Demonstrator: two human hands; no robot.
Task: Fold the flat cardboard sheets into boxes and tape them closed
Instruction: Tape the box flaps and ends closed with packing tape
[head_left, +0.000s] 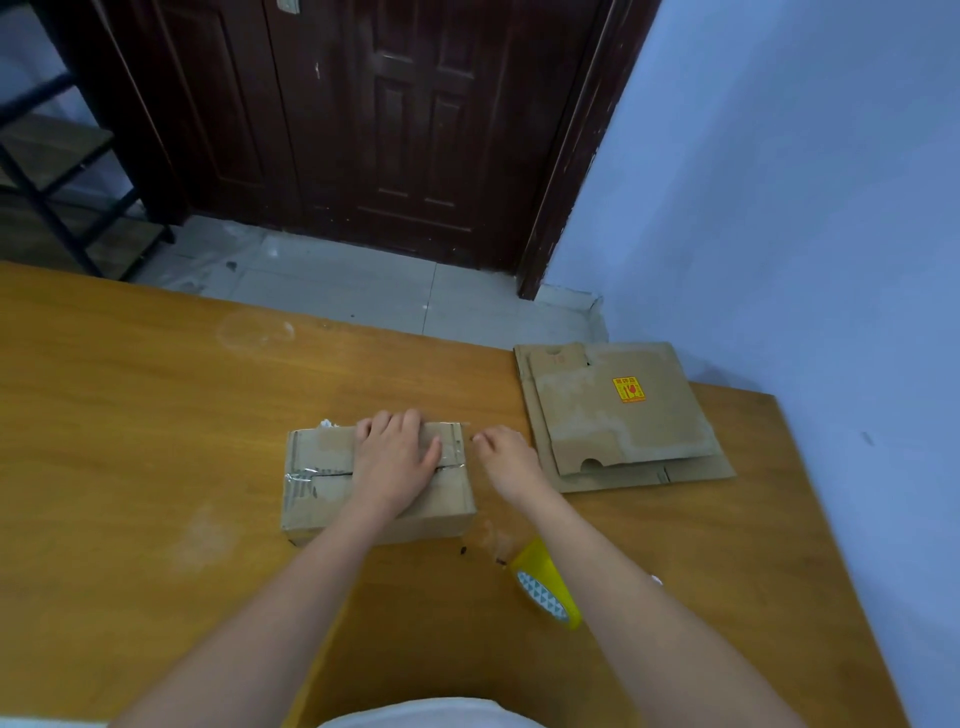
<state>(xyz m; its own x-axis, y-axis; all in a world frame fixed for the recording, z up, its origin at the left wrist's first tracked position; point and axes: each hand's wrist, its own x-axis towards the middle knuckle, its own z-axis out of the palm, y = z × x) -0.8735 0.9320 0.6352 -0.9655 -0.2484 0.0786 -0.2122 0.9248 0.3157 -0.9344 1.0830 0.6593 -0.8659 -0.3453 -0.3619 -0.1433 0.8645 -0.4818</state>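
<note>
- Nearest us: yellow tape roll standing on edge on the wooden table, just under our R forearm, partly hidden by it. A clear strip seems to run from it up toward the box, but it's too faint to be sure.
- Box, folded up, sits mid-table w/ top flaps shut; centre seam visible, shiny clear tape over it at L end and R end.
- L hand lies flat on top of the box, fingers straight and spread a bit, pressing the flaps/tape near the seam. Holds nothing.
- R hand just beside the box's R end, fingers curled in, tips close together near the box's far R corner. Can't tell if it pinches a tape end – too small/clear to see.
- Further R: flat cardboard sheets, a small stack, smaller one on top w/ an orange-yellow sticker; stack reaches the table's far edge, near the wall.
- Beyond table: grey tiled floor, dark wood door, black metal shelf at far L, pale blue wall on R.
</note>
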